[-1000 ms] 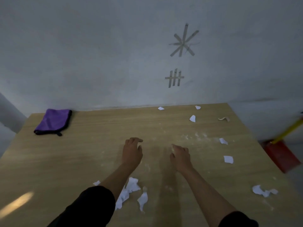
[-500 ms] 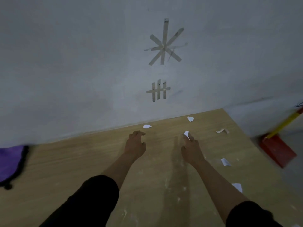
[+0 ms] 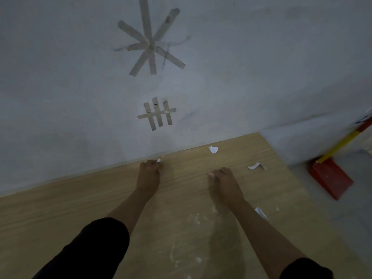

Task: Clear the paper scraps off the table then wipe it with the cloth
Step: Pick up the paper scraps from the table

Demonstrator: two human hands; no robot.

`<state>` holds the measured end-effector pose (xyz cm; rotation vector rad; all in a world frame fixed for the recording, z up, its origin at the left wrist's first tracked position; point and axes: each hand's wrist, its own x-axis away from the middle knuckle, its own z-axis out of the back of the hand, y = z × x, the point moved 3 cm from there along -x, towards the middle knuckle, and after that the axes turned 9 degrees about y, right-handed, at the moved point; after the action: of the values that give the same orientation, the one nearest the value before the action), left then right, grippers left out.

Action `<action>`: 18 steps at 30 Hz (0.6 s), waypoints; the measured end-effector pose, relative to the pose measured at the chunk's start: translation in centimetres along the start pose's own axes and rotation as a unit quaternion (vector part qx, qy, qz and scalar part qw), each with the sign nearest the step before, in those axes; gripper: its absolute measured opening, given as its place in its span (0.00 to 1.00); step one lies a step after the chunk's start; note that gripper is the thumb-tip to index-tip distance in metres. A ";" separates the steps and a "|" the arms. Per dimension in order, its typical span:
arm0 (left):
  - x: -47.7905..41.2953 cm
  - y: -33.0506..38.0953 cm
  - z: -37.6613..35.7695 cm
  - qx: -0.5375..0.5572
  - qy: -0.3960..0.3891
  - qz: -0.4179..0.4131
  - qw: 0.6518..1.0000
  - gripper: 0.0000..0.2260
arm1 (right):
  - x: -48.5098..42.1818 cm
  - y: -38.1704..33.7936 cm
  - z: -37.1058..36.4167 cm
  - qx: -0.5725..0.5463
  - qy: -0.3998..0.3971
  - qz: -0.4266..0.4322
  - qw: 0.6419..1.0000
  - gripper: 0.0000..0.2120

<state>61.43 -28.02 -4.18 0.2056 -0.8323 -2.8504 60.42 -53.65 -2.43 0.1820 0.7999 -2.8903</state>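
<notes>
White torn paper scrap (image 3: 158, 160) at wall edge of wooden table (image 3: 60, 218): left hand (image 3: 149, 175) has reached, pinches it; right hand (image 3: 224, 179) grips second scrap (image 3: 211, 174); clearing unfinished

Bare workroom perhaps, wooden table (image 3: 60, 218), taped grey wall (image 3: 60, 77)
</notes>
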 end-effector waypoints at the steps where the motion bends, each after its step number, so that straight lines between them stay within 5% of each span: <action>1: -0.2 0.6 0.0 0.003 0.021 0.014 1.000 0.13 | -0.3 0.9 0.8 0.012 0.037 -0.016 0.999 0.16; 5: -1.1 3.7 -0.7 0.070 0.055 -0.012 0.996 0.11 | -1.2 5.0 3.3 0.112 0.126 -0.096 0.981 0.24; 10: -2.6 10.4 -3.5 0.177 -0.018 0.004 0.984 0.06 | -1.3 9.1 4.3 0.107 0.025 -0.156 0.982 0.21; 13: -3.2 13.8 -5.6 0.163 -0.076 -0.064 0.982 0.03 | -1.0 9.6 4.6 0.033 0.066 -0.119 0.990 0.26; 16: -3.8 15.8 -7.5 0.157 -0.098 -0.107 0.977 0.07 | -0.8 10.4 4.6 0.016 0.088 -0.114 0.989 0.09; 18: -4.4 16.1 -8.5 0.121 -0.111 -0.109 0.980 0.09 | -0.9 10.8 4.6 0.004 0.087 -0.118 0.989 0.06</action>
<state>69.11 -44.98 -2.09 0.0054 -1.2776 -3.0070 62.74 -65.18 -3.77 0.3686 0.8933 -3.1347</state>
